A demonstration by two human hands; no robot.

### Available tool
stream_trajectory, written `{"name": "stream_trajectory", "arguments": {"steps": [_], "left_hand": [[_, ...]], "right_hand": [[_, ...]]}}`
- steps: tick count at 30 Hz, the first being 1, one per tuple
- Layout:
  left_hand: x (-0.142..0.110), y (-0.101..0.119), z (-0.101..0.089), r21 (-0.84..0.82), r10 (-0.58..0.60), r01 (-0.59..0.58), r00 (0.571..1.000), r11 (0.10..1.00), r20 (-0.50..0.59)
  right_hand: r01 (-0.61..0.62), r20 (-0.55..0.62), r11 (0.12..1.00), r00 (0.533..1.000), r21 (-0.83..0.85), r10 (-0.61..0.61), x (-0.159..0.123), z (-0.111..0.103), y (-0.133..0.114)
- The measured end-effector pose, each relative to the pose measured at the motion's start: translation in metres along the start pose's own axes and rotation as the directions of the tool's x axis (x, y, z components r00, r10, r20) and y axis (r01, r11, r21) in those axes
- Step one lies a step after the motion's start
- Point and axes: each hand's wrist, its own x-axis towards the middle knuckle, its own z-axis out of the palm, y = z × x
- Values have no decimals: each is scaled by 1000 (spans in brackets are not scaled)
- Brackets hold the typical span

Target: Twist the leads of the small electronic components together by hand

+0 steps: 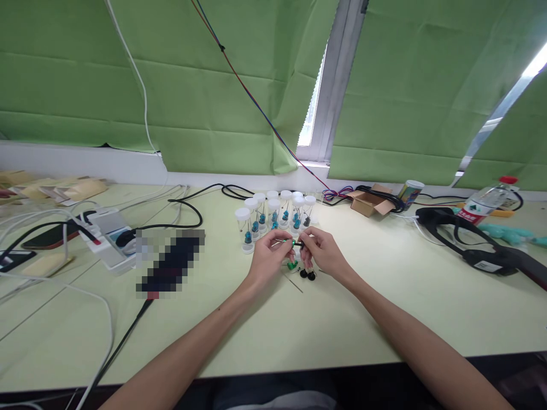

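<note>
Above the middle of the table my left hand (pixel 272 251) is closed, pinching a small green part (pixel 293 243). Close beside it my right hand (pixel 321 248) grips a small black part (pixel 299 245) between thumb and fingers. The two parts meet or nearly touch; I cannot tell if they are joined. Below the hands lie another green piece (pixel 292 265), two black round pieces (pixel 307 275) and a thin rod (pixel 294 282). Just behind stand several clear tubes with white lids (pixel 243 214), with blue-green pieces inside.
Left are a power strip (pixel 111 239), tangled cables and a pixelated dark device (pixel 173 262). A cardboard box (pixel 371 200), a can (pixel 411 193), a bottle (pixel 481 200) and a black headset (pixel 474 245) stand or lie at right. Green blinds (pixel 213 114) hang behind the table.
</note>
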Motion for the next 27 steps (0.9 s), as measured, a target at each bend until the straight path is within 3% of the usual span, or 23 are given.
{"name": "stream_trajectory", "arguments": {"steps": [18, 27], "left_hand": [[2, -5, -2, 12, 15, -15, 1000, 1000, -26], [4, -8, -3, -13, -1, -1, 995, 1000, -102]], "right_hand": [[-78, 40, 990, 996, 120, 74, 2, 0, 1], [-70, 73, 984, 996, 162, 59, -2, -1, -6]]}}
